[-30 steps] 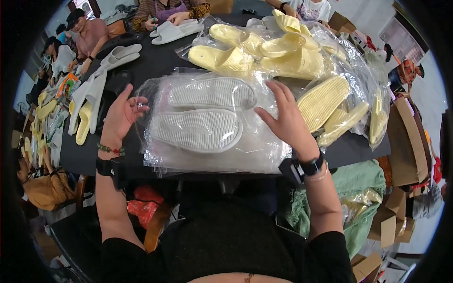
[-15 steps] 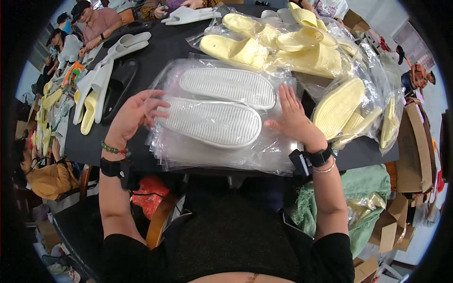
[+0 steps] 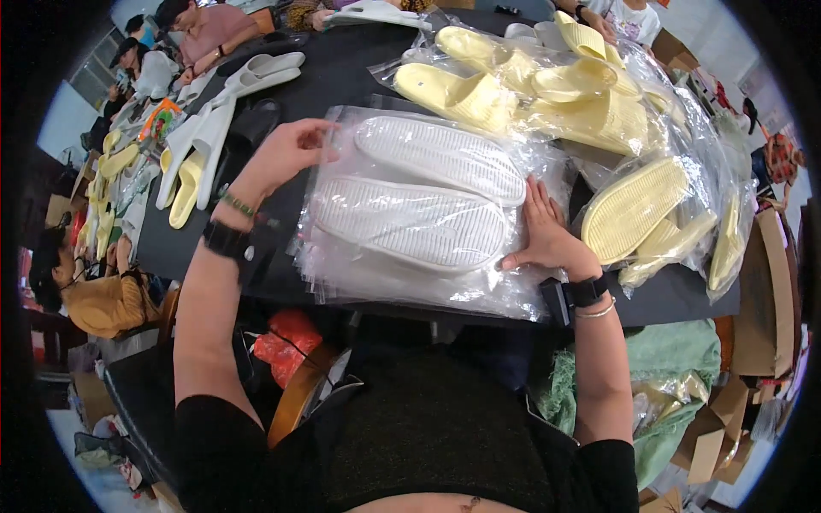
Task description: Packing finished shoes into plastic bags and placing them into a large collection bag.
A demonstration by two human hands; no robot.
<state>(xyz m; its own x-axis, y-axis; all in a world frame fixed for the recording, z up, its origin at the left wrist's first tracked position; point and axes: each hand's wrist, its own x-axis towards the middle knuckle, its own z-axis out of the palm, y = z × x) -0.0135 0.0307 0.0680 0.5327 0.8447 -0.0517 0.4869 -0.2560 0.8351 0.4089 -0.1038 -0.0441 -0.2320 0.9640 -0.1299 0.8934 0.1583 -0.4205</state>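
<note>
bare black table (image 3: 342, 77) open beyond the clear bag (image 3: 428, 205), yellow slipper pile (image 3: 547, 94) crowding right, white slippers (image 3: 205, 137) left

Head-worn fisheye, close above table (image 3: 342, 77)

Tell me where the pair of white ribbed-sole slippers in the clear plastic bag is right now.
In the head view, the pair of white ribbed-sole slippers lies mid-table in its clear plastic bag, between the left hand and right hand, just before the yellow slippers.

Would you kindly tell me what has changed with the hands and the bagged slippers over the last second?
The left hand slid up to the clear bag's top-left edge; the right hand drew down to its right side. The white slippers stayed inside on the black table.
</note>
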